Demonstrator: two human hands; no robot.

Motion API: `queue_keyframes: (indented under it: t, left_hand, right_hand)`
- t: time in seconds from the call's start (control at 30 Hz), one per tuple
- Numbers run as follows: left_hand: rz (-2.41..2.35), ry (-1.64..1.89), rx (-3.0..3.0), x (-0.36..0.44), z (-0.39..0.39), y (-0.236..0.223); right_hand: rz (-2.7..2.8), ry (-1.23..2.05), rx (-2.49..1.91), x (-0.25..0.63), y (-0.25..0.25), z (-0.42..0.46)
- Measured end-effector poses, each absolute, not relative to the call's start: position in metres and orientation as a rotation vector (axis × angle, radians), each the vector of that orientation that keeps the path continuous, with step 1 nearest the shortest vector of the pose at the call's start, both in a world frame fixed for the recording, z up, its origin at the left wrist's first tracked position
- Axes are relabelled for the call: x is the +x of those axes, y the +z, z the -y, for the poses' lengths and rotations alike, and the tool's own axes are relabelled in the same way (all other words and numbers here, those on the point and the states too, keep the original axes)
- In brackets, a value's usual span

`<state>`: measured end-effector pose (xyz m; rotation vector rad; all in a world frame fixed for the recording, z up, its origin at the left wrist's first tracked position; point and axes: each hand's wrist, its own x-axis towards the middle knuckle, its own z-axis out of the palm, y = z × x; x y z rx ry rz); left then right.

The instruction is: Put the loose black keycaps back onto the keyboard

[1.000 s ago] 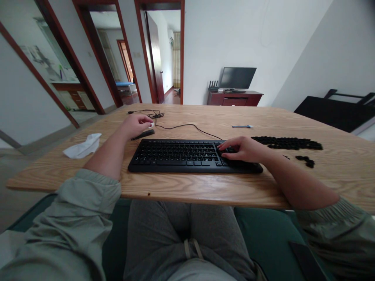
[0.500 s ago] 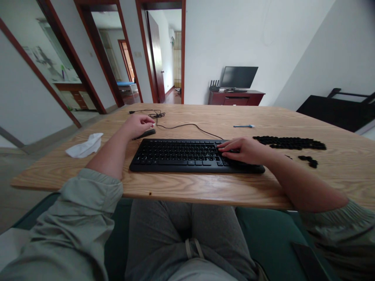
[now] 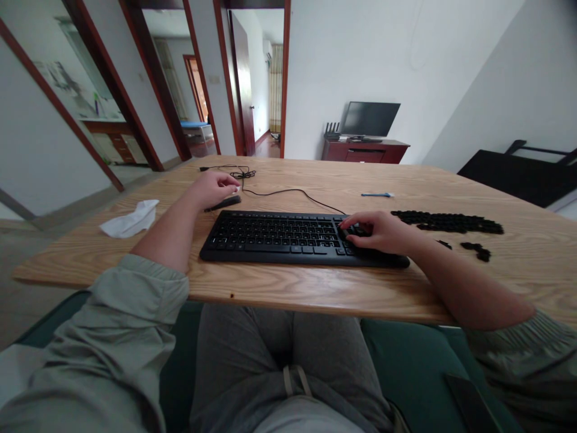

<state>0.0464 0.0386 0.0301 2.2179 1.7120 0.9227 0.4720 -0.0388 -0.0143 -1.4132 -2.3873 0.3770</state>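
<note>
My right hand (image 3: 381, 231) is at work on the keyboard (image 3: 270, 256), which lies in the middle of the frame, near the front edge of the table (image 3: 288, 285). My fingertips are down on its right-hand part. I judge this to be handwork at the keys there; a next move would call for a light, exact fingertip touch with the keyboard kept steady.

My grip on that side is loosely curled, thumb and forefinger a little apart; whether a small dark piece sits between them I cannot tell. My left hand (image 3: 215, 186), left of centre, is drawn to a pinch around a small white bit (image 3: 237, 189), mostly hidden by my fingers, just above a dark strip (image 3: 228, 202).

The cord (image 3: 288, 191) runs behind the keyboard to a coil beyond my left fingers. At the right of the frame lie rows of loose keys (image 3: 451, 222), a few more nearer me, and beyond them a blue brush (image 3: 376, 195). A crumpled tissue (image 3: 130, 221) is at the left.
</note>
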Motion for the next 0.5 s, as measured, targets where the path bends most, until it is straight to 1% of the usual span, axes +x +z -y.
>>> queue_keyframes:
  t: [0.3, 0.5]
  left_hand:
    - [-1.712, 0.897, 2.230, 0.046, -0.039, 0.030]
    - [-1.651, 0.906, 2.251, 0.048, -0.040, 0.028]
  right_hand:
    - [2.527, 0.340, -1.201, 0.466, -0.008, 0.038]
    - [2.631, 0.041, -1.071, 0.468, -0.009, 0.062]
